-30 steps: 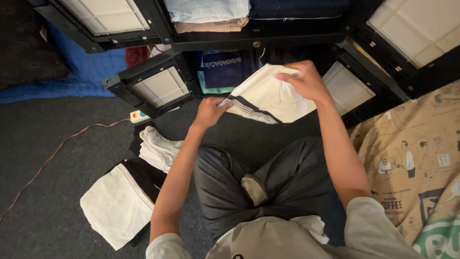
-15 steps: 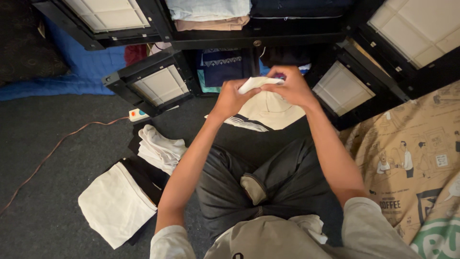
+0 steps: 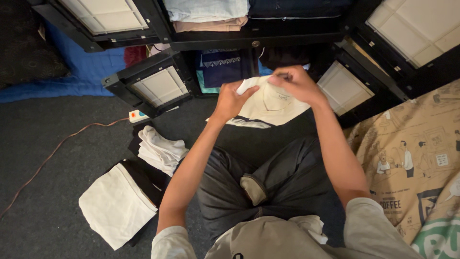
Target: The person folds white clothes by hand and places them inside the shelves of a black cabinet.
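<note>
Hands, left hand (image 3: 231, 99) and right hand (image 3: 294, 84), are pinching cream shirt (image 3: 268, 106); loosening fingers risks fold collapsing

Dark grey carpet floor (image 3: 57, 187), dim indoor light. Black cube cabinet (image 3: 258, 38) along top edge, used as landmark. Its white-panel doors (image 3: 160, 86) hang open. Folded clothes (image 3: 206, 14) on upper shelf inside cabinet. Blue blanket (image 3: 86, 72) left of cabinet, on floor. Power strip (image 3: 138, 115) with brown cord (image 3: 52, 153) below-left of cabinet. Cartoon-print tan bedsheet (image 3: 417, 158) right of cabinet.
</note>
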